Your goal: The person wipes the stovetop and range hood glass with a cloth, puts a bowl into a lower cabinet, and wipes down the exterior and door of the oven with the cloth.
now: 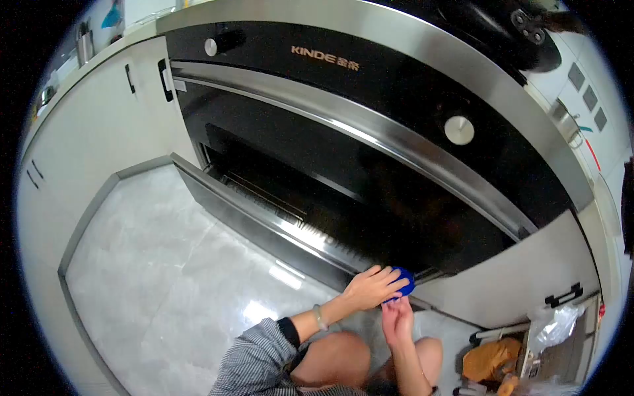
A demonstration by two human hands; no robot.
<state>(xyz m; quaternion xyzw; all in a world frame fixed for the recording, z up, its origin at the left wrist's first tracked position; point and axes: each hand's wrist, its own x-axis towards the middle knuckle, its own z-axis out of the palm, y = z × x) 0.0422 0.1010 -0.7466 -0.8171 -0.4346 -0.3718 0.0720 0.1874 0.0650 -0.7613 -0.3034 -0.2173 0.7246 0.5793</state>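
A rounded, bright blue thing (405,284) is between my hands at the right end of the pulled-out drawer (231,212); its kind does not show. My left hand (376,288) lies over it from the left, fingers curled across its top. My right hand (397,318) comes up from below, with its fingertips against the thing's lower edge. Inside the drawer a wire rack (264,201) shows at the left, while the right part is dark.
Above the drawer is a black stove front (317,82) with two silver knobs and a steel handle bar (330,122). White cabinets (105,119) flank it. At the lower right stands an open pull-out (522,350) with a brown bag (490,360) and clear plastic (555,327).
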